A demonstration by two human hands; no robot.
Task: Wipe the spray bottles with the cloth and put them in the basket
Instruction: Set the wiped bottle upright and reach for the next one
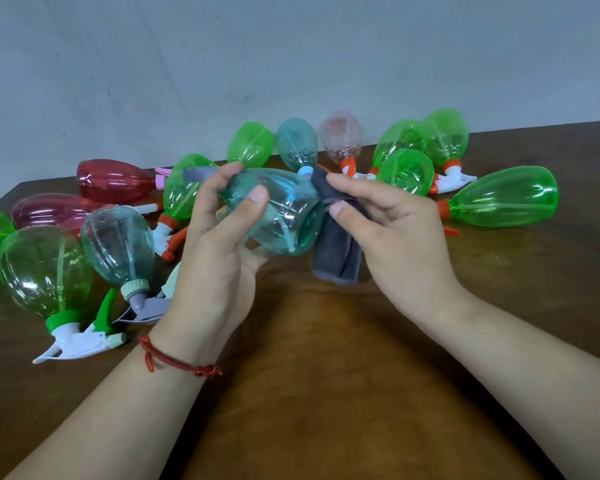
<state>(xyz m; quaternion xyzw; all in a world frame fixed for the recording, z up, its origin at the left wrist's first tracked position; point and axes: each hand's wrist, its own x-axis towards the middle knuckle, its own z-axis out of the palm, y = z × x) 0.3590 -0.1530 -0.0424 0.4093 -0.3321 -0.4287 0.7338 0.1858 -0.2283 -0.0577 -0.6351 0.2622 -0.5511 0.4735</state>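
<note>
My left hand grips a clear teal spray bottle and holds it above the table, its base turned toward me. My right hand pinches a dark grey cloth against the right side of that bottle; the cloth hangs down to the table. Several more spray bottles lie around: a green one with a white and green trigger and a teal one with a grey trigger at the left, red ones behind them, and a large green one at the right. No basket is in view.
The brown wooden table stretches toward me between my forearms. A row of green, teal and pink bottles lies along the table's far edge against a pale grey wall. A red cord bracelet circles my left wrist.
</note>
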